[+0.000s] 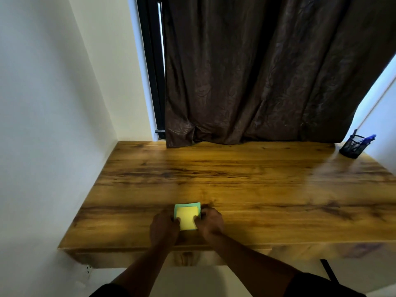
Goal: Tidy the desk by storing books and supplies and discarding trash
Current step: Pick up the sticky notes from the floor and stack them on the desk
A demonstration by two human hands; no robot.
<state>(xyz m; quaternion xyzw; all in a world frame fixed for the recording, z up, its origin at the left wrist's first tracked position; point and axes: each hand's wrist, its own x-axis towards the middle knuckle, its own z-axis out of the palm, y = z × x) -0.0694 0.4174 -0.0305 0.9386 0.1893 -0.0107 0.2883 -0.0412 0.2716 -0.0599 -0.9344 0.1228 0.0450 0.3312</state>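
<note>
A small stack of sticky notes (187, 215), yellow on top of green, lies near the front edge of the wooden desk (235, 179). My left hand (164, 229) grips its left side with the thumb on the yellow pad. My right hand (211, 224) grips its right side, thumb also on top. Both hands rest on the desk surface, one on each side of the stack.
A black mesh pen holder (352, 146) with a blue pen (368, 139) stands at the desk's far right corner. A dark brown curtain (267, 71) hangs down to the desk's back edge. A white wall (42, 125) borders the desk on the left.
</note>
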